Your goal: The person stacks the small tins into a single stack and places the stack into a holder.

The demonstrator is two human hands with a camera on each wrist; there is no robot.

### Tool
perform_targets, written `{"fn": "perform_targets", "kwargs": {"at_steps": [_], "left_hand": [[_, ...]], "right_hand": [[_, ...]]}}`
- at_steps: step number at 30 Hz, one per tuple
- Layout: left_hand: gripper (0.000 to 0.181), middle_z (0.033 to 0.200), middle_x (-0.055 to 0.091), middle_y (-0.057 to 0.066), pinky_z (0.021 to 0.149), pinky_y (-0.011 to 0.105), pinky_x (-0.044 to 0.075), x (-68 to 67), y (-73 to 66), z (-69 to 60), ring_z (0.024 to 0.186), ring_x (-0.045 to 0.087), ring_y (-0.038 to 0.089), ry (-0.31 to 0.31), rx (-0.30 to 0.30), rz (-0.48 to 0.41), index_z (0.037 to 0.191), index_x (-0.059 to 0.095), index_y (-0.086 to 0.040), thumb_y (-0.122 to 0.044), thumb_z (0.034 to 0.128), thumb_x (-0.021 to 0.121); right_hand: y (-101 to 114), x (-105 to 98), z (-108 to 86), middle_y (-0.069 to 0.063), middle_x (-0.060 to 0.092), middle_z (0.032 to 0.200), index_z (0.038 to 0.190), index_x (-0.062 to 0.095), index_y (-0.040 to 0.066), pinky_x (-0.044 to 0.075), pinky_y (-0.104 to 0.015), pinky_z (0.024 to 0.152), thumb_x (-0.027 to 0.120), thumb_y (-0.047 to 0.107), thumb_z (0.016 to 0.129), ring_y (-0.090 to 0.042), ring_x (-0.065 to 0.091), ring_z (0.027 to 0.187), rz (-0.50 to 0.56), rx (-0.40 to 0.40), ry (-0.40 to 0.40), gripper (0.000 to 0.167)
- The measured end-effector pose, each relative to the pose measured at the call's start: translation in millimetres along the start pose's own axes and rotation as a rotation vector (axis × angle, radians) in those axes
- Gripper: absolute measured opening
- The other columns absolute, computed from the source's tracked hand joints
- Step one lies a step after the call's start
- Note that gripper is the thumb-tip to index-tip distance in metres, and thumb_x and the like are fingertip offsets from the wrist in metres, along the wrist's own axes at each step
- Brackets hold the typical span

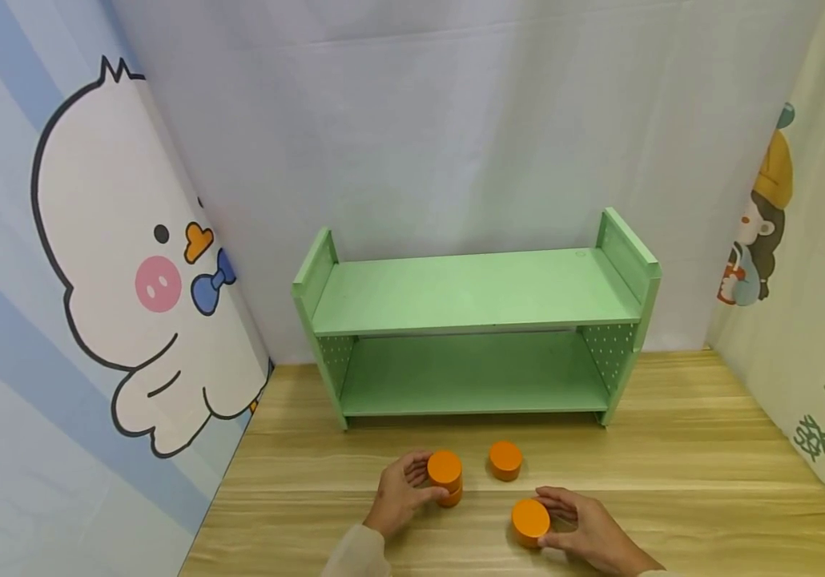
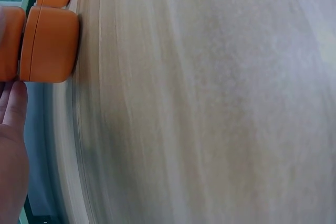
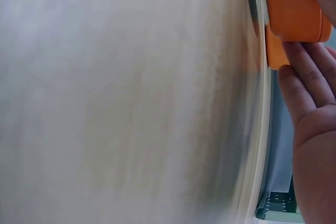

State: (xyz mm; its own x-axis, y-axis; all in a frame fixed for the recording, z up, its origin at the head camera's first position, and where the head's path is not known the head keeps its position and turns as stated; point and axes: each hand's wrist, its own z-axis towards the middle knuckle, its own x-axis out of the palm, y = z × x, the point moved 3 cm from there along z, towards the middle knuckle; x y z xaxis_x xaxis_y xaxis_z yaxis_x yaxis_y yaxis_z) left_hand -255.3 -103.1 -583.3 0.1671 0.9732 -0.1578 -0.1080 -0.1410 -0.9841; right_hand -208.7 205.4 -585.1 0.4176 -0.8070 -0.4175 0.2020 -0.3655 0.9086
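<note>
Two squat orange round containers are stacked on the wooden table, and my left hand (image 1: 400, 493) holds the upper container (image 1: 444, 470) between thumb and fingers. The lower container (image 2: 52, 45) shows a thin seam round it in the left wrist view. To the right, my right hand (image 1: 589, 530) grips another orange container (image 1: 531, 522) from its right side; whether this one touches the table I cannot tell. A further orange container (image 1: 505, 461) stands by itself behind and between the hands.
Behind the containers stands a light green two-tier shelf (image 1: 477, 292) with raised, perforated side panels. Printed cloths hang at the left (image 1: 95, 264) and right (image 1: 809, 336), and a plain pale cloth (image 1: 456, 120) hangs at the back. Wooden table surface (image 1: 715, 465) extends to both sides.
</note>
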Motion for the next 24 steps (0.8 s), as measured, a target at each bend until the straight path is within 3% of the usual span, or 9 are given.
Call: {"fn": "perform_targets", "kwargs": {"at_steps": [8, 16, 24], "left_hand": [[0.059, 0.125, 0.063, 0.024, 0.096, 0.034, 0.055, 0.7, 1.7, 1.2, 0.117, 0.061, 0.038, -0.007, -0.007, -0.015, 0.125, 0.060, 0.009, 0.004, 0.0730, 0.086], [0.058, 0.123, 0.064, 0.025, 0.096, 0.033, 0.055, 0.9, -2.2, 0.1, 0.116, 0.062, 0.039, -0.018, -0.005, -0.006, 0.123, 0.061, 0.011, 0.004, 0.0716, 0.087], [0.060, 0.123, 0.063, 0.027, 0.095, 0.037, 0.056, 1.2, -5.0, -1.3, 0.115, 0.062, 0.040, -0.017, 0.009, -0.007, 0.124, 0.059, 0.013, 0.008, 0.0707, 0.086]], "right_hand": [[4.1, -1.4, 2.9, -0.032, 0.055, 0.134, 0.136, 0.048, -0.016, 0.053, -0.044, 0.097, 0.083, 0.022, 0.084, -0.042, 0.060, 0.117, 0.023, -0.026, -0.003, 0.073], [7.9, -2.0, 5.4, -0.028, 0.060, 0.130, 0.135, 0.049, -0.015, 0.053, -0.045, 0.097, 0.083, 0.021, 0.084, -0.032, 0.064, 0.114, 0.014, -0.030, -0.031, 0.071], [13.5, -3.6, 8.2, -0.025, 0.063, 0.127, 0.133, 0.052, -0.014, 0.052, -0.047, 0.097, 0.082, 0.018, 0.084, -0.018, 0.065, 0.113, -0.036, -0.094, -0.065, 0.066]]}}
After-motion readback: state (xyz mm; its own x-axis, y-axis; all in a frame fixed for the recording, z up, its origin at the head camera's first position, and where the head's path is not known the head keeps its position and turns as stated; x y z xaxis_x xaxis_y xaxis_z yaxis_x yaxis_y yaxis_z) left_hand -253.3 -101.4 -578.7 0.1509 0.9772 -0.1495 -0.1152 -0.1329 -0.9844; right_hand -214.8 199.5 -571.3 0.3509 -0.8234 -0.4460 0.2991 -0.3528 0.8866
